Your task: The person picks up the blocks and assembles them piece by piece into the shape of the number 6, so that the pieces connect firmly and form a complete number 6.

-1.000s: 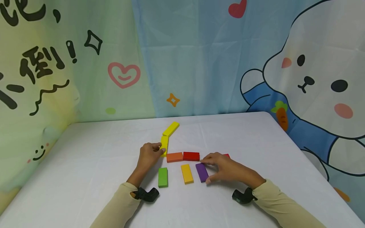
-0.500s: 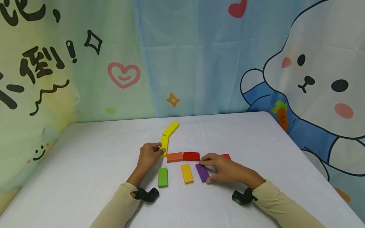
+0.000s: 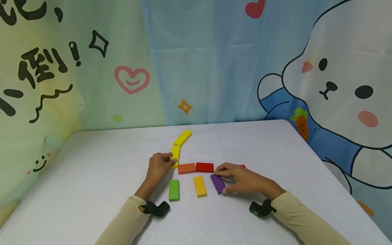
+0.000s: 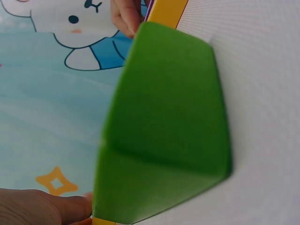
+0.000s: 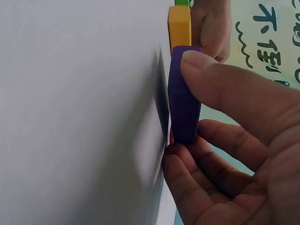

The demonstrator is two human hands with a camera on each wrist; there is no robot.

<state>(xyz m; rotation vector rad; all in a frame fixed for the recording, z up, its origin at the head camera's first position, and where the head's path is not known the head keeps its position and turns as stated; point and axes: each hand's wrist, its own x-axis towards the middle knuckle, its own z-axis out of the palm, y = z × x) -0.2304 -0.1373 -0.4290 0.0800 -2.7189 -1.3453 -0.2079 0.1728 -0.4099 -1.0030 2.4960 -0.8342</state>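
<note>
In the head view my left hand [image 3: 159,166] pinches the lower yellow block [image 3: 176,153] between thumb and fingers. Its far end meets another yellow block [image 3: 182,137], which slants to the right. My right hand [image 3: 242,178] holds the purple block [image 3: 218,183] by its ends. The right wrist view shows the thumb on one end of this purple block [image 5: 185,98] and fingertips at the other. An orange block [image 3: 186,168] and a red block [image 3: 205,167] lie end to end, right of the left hand.
A green block [image 3: 174,190] and an amber block [image 3: 200,186] lie nearer on the white table [image 3: 92,190]. Part of another red block [image 3: 243,166] peeks out behind the right hand. A printed curtain [image 3: 208,68] hangs behind the table.
The purple block has turned slightly, its near end swinging to the right with my right hand. My left hand has stayed on the yellow block. The head view has shifted a little.
</note>
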